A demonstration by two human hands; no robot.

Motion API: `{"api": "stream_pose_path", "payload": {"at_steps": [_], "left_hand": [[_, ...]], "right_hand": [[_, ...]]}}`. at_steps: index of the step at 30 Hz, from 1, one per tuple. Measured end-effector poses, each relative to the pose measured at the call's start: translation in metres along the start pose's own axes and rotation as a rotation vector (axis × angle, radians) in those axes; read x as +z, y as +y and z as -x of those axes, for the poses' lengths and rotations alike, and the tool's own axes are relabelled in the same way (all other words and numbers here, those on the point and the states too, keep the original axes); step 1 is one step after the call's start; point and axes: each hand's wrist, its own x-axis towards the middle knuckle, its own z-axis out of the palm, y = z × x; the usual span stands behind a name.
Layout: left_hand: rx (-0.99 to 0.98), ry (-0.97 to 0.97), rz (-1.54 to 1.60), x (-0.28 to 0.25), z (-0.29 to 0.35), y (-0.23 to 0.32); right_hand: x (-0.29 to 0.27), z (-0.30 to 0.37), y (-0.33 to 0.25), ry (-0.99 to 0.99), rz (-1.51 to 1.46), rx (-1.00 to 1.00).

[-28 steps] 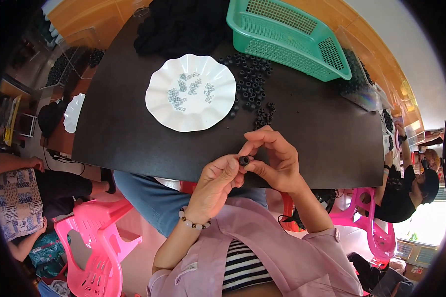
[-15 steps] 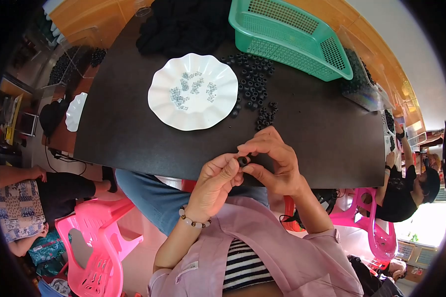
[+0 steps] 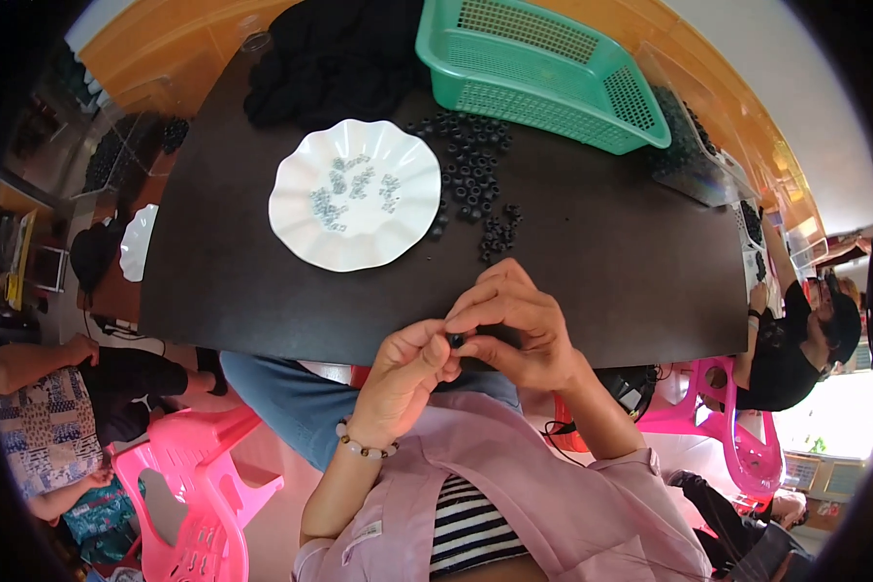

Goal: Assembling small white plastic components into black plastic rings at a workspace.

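Note:
Just past the table's near edge, a small black ring-shaped piece [image 3: 456, 340] sits between the fingertips of both my hands. My left hand [image 3: 398, 378], with a beaded bracelet at the wrist, pinches it between thumb and fingers. From the other side, the thumb and bent fingers of my right hand [image 3: 524, 330] close on the same piece; whether they hold anything smaller is hidden. A scalloped white plate [image 3: 359, 247] with several clusters of tiny clear pieces [image 3: 328, 209] stands farther off to the left. Beside it lie loose black ring-shaped pieces [image 3: 473, 179] and a smaller pile [image 3: 501, 233].
At the far side stands a green plastic basket [image 3: 543, 114], with dark cloth [image 3: 330, 68] left of it. A clear bin of black pieces [image 3: 694, 160] is at the far right. Pink chairs [image 3: 199, 485] and other people [image 3: 795, 339] are at both sides of the dark table [image 3: 621, 262].
The view has shifted slightly, so table things sit further left. My hands stay together on the black piece; its opening, turned towards me before, shows less now as my right fingers close around it.

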Motion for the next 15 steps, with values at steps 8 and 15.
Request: {"api": "stream_pose_path", "payload": {"at_steps": [8,15], "left_hand": [[-0.026,0.017,-0.024,0.003,0.006,0.0],[0.006,0.098,-0.006,0.005,0.008,0.007]], "right_hand": [[-0.001,0.005,-0.002,-0.005,-0.018,0.004],[-0.036,0.005,0.01,0.013,0.102,0.175]]}}
